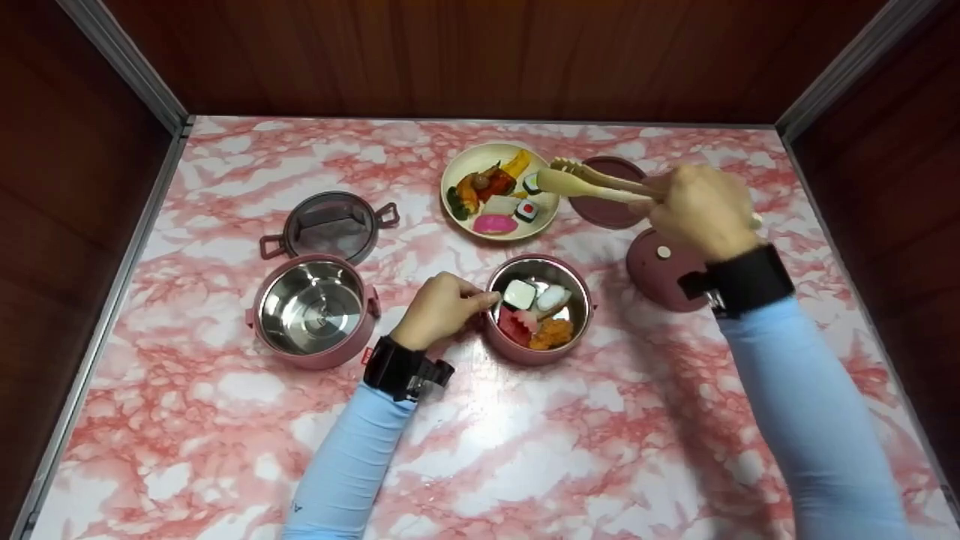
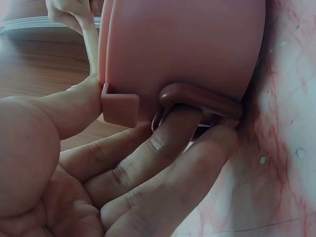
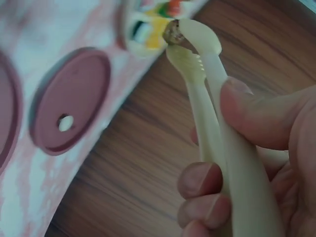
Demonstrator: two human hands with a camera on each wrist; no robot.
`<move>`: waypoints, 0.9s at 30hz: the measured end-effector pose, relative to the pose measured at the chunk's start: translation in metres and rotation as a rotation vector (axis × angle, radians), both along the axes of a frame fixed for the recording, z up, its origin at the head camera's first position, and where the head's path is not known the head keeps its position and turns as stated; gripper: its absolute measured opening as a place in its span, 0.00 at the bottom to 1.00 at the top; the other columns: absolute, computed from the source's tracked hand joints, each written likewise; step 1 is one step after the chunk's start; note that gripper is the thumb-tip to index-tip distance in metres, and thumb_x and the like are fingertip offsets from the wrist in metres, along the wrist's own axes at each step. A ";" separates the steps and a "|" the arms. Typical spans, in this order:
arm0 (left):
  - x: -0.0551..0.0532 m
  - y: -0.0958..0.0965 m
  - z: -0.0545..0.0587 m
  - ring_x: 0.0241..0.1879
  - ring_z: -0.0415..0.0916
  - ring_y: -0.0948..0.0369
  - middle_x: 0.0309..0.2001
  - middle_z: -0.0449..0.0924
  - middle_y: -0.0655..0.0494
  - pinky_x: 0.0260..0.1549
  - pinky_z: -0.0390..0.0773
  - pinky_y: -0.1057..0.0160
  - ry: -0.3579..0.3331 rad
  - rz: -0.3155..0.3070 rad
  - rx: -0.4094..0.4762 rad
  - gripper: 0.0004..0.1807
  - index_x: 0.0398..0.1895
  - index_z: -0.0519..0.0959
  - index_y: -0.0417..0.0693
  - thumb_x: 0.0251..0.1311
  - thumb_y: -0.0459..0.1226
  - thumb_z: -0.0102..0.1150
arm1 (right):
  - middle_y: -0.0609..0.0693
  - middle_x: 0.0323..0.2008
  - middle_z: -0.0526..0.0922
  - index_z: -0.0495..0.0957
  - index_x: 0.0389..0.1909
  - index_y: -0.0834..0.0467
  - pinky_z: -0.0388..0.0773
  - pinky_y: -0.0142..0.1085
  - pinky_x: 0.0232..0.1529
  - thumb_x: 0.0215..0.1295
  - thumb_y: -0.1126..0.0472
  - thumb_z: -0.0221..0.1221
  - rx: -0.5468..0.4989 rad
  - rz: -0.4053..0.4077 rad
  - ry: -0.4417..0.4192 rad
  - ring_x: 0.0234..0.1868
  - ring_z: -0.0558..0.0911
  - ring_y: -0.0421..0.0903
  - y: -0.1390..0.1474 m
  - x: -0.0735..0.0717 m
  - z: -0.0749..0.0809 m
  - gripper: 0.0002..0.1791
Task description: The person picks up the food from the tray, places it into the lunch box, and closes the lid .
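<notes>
My left hand holds a pink steel-lined food container, thumb at its rim and fingers hooked at its side handle. Inside lie a white-topped roll, a white piece, a red piece and an orange fried piece. Raised at the right, my right hand grips cream tongs. A small brown speckled ball shows between their tips in the right wrist view. Beyond the tips, a cream plate bears several toy foods, among them a pink piece.
An identical-looking pink container stands at the left, with a dark handled lid behind it. Two dark pink round lids lie to the right, the nearer one bearing a white knob. Wooden walls enclose the marbled table.
</notes>
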State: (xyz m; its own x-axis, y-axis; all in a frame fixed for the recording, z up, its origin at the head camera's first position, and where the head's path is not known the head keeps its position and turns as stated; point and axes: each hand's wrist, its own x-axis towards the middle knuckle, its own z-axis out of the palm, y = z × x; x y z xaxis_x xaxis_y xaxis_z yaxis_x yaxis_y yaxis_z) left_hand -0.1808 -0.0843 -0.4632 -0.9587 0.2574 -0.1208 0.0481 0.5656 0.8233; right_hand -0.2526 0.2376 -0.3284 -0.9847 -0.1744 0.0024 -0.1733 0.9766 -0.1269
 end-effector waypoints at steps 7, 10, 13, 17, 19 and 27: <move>0.000 -0.001 0.000 0.24 0.74 0.63 0.26 0.86 0.54 0.29 0.74 0.63 0.005 -0.007 0.006 0.17 0.29 0.90 0.50 0.64 0.51 0.63 | 0.59 0.40 0.87 0.84 0.55 0.45 0.66 0.47 0.25 0.62 0.39 0.64 -0.245 -0.051 0.014 0.29 0.76 0.54 0.020 0.046 -0.001 0.24; -0.001 0.000 -0.001 0.24 0.74 0.63 0.25 0.86 0.55 0.29 0.73 0.63 0.008 -0.009 0.012 0.17 0.30 0.90 0.49 0.64 0.51 0.64 | 0.59 0.35 0.86 0.83 0.55 0.48 0.66 0.45 0.21 0.62 0.45 0.66 -0.291 -0.025 -0.012 0.22 0.73 0.51 0.028 0.065 -0.010 0.22; 0.000 -0.001 -0.002 0.23 0.73 0.62 0.24 0.85 0.54 0.28 0.72 0.63 0.002 -0.009 0.015 0.16 0.28 0.90 0.51 0.63 0.51 0.64 | 0.58 0.34 0.86 0.83 0.55 0.49 0.66 0.43 0.22 0.63 0.46 0.67 -0.315 -0.004 -0.059 0.22 0.72 0.50 0.033 0.082 -0.023 0.21; 0.001 -0.002 -0.003 0.21 0.72 0.62 0.23 0.84 0.51 0.27 0.71 0.63 -0.010 -0.008 0.018 0.16 0.24 0.89 0.53 0.63 0.51 0.64 | 0.58 0.40 0.87 0.83 0.55 0.49 0.67 0.43 0.27 0.62 0.40 0.65 -0.318 0.008 -0.067 0.27 0.75 0.50 0.036 0.101 -0.040 0.25; 0.000 -0.001 -0.004 0.21 0.71 0.63 0.23 0.84 0.51 0.27 0.71 0.63 -0.004 -0.013 0.015 0.16 0.24 0.88 0.53 0.63 0.51 0.64 | 0.56 0.36 0.88 0.84 0.54 0.49 0.66 0.42 0.27 0.62 0.38 0.64 -0.307 0.008 -0.053 0.26 0.75 0.49 0.037 0.108 -0.044 0.26; -0.001 -0.001 -0.001 0.23 0.75 0.62 0.25 0.86 0.53 0.30 0.75 0.62 0.003 -0.025 0.017 0.15 0.28 0.89 0.51 0.64 0.50 0.63 | 0.45 0.20 0.82 0.86 0.51 0.46 0.61 0.40 0.19 0.60 0.43 0.68 -0.209 0.023 0.025 0.18 0.68 0.46 0.034 0.116 -0.039 0.20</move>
